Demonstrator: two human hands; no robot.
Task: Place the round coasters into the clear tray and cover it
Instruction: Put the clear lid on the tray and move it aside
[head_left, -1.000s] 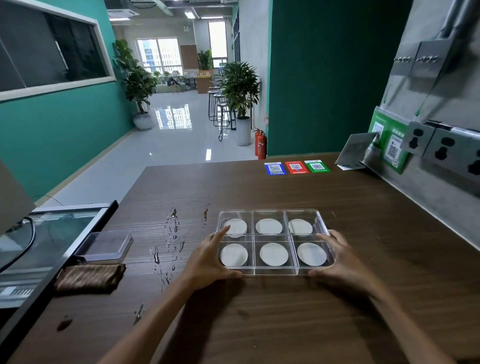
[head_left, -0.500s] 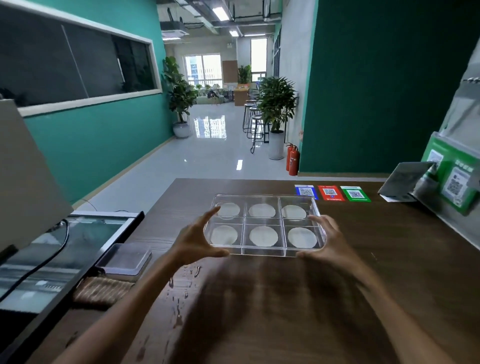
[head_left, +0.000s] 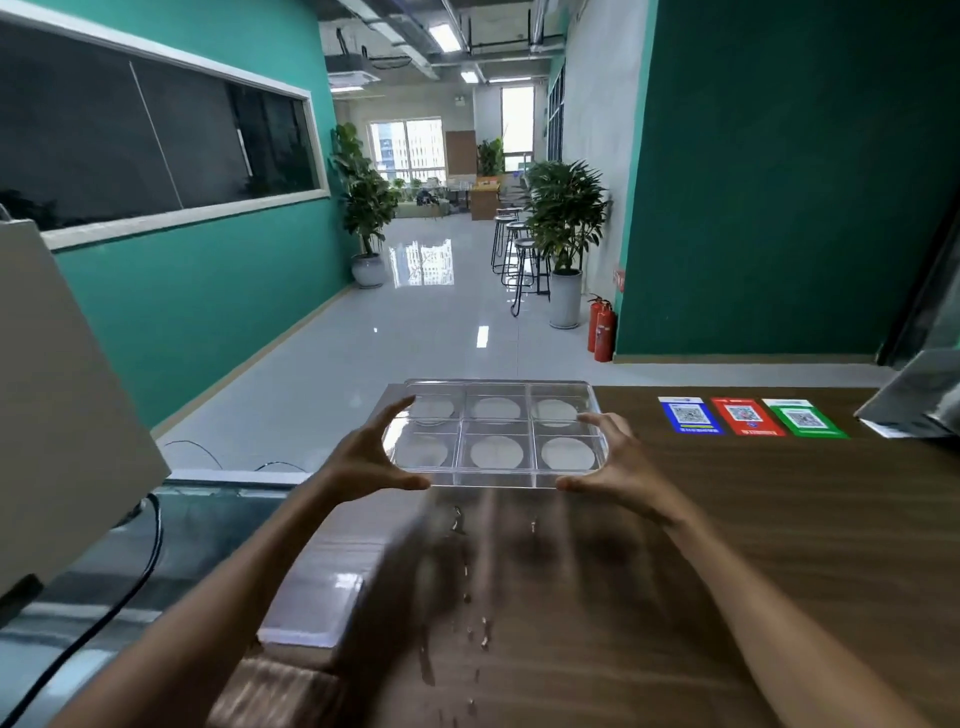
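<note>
I count one clear tray (head_left: 597, 410) with six compartments, one round coaster (head_left: 497, 451) in each, six in all. Two hands: left hand (head_left: 363, 460), right hand (head_left: 618, 462). Three code stickers (head_left: 745, 415), two fire extinguishers (head_left: 601, 330), three potted plants (head_left: 565, 223), one wooden table (head_left: 779, 519).

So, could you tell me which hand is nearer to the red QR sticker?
Right. The right hand grips the tray's right end, on the side towards the red sticker; the left hand grips the tray's left end, farther away.
</note>
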